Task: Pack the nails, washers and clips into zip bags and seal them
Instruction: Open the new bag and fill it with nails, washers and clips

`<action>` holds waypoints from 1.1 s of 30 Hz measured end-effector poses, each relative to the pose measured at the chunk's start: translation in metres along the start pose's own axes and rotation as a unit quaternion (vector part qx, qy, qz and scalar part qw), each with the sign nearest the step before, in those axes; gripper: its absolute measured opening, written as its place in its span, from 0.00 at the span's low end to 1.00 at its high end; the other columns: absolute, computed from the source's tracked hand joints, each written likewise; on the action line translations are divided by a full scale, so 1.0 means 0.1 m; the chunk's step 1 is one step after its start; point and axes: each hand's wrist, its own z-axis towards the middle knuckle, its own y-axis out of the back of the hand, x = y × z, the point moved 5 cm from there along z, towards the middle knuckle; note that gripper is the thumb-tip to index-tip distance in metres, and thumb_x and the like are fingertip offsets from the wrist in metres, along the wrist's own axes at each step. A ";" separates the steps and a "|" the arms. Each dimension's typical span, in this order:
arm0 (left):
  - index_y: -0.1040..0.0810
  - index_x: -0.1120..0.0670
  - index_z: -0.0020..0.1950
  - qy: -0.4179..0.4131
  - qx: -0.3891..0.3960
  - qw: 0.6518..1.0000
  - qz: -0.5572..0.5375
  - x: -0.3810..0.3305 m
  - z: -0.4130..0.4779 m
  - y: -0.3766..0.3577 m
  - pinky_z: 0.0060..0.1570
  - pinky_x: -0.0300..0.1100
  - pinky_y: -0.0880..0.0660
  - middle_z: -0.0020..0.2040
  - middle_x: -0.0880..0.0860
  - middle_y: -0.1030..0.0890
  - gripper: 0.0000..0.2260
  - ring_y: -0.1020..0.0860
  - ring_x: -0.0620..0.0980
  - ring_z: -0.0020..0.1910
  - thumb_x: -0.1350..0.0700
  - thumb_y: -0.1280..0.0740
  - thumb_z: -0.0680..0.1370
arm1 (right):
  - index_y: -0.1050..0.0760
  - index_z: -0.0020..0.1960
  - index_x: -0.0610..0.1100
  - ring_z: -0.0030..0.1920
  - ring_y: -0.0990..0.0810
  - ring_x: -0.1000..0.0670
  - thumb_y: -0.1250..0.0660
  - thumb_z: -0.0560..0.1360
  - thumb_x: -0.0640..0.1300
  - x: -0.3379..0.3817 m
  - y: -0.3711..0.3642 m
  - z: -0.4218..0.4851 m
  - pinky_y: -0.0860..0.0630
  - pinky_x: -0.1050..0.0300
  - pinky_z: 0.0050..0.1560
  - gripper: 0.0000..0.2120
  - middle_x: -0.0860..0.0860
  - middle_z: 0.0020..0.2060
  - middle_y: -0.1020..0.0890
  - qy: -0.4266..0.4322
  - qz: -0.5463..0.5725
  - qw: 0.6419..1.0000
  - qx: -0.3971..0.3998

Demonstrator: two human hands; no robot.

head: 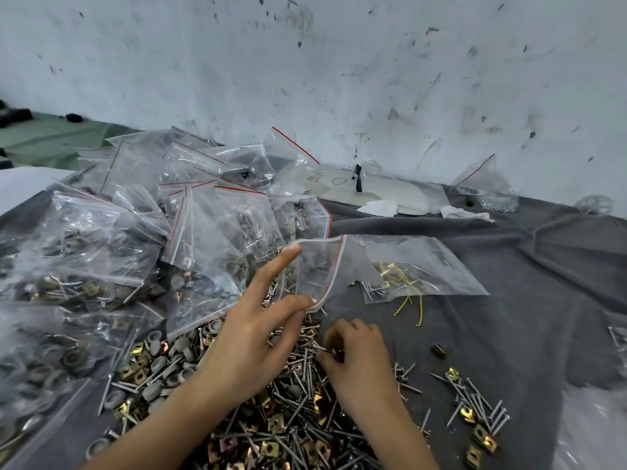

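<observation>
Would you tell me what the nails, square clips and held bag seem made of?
The nails look like steel: dull grey sheen. The square clips seem plated metal: yellow iridescent shine. The held bag is clear plastic, with a red zip line.

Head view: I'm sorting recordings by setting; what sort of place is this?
Probably a hardware packing bench: a heap of filled zip bags, loose nails and clips on grey cloth, a scuffed wall.

Filled zip bags [135, 232] heap across the tabletop's [543, 300] left half, barring passage. A pile of nails, washers and clips [271, 418] covers the near middle; an open zip bag [407, 266] spreads just beyond. The right side gives free room.
</observation>
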 end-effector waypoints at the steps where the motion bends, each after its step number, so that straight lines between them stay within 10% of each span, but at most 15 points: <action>1: 0.20 0.58 0.50 -0.001 0.002 1.000 -0.001 0.00 0.00 0.00 0.66 0.34 0.34 0.74 0.58 0.36 0.08 0.38 0.49 0.74 0.58 0.38 0.78 | 0.32 0.42 0.55 0.57 0.33 0.51 0.34 0.75 0.49 0.00 0.01 0.00 0.33 0.55 0.56 0.07 0.56 0.47 0.27 0.009 0.001 1.000 -0.004; 7: 0.24 0.53 0.53 0.000 -0.016 1.000 0.012 -0.01 0.00 0.03 0.69 0.39 0.36 0.74 0.58 0.37 0.06 0.38 0.53 0.75 0.57 0.39 0.79 | 0.22 0.45 0.47 0.48 0.27 0.52 0.28 0.72 0.43 0.15 0.25 -0.08 0.34 0.66 0.46 0.03 0.57 0.41 0.23 0.120 0.071 0.973 -0.183; 18: 0.21 0.58 0.53 -0.035 0.074 0.996 0.020 -0.15 0.00 -0.04 0.68 0.55 0.33 0.76 0.55 0.41 0.11 0.40 0.55 0.75 0.55 0.42 0.81 | 0.26 0.53 0.44 0.52 0.23 0.51 0.32 0.74 0.38 0.42 0.53 -0.53 0.25 0.46 0.45 0.09 0.50 0.48 0.17 0.343 0.126 0.815 -0.450; 24: 0.21 0.58 0.51 -0.044 0.094 0.994 0.021 -0.16 -0.03 -0.06 0.66 0.55 0.31 0.76 0.56 0.41 0.10 0.40 0.55 0.75 0.57 0.41 0.80 | 0.21 0.58 0.43 0.64 0.30 0.45 0.36 0.77 0.46 0.39 0.55 -0.44 0.32 0.46 0.62 0.12 0.45 0.60 0.23 0.253 0.057 0.848 -0.463; 29: 0.23 0.54 0.51 -0.010 0.041 0.999 0.007 -0.07 -0.01 -0.02 0.65 0.38 0.31 0.76 0.56 0.39 0.06 0.37 0.51 0.74 0.57 0.39 0.79 | 0.27 0.61 0.43 0.66 0.31 0.48 0.40 0.78 0.40 0.19 0.60 -0.35 0.32 0.48 0.65 0.13 0.50 0.63 0.30 0.171 0.213 0.855 -0.442; 33: 0.23 0.53 0.52 0.036 -0.014 0.999 -0.011 0.01 0.01 0.04 0.68 0.39 0.34 0.75 0.54 0.37 0.07 0.37 0.50 0.74 0.56 0.40 0.79 | 0.24 0.56 0.48 0.64 0.36 0.54 0.35 0.74 0.36 -0.01 0.43 -0.06 0.35 0.48 0.68 0.13 0.56 0.59 0.31 0.037 0.070 0.973 -0.217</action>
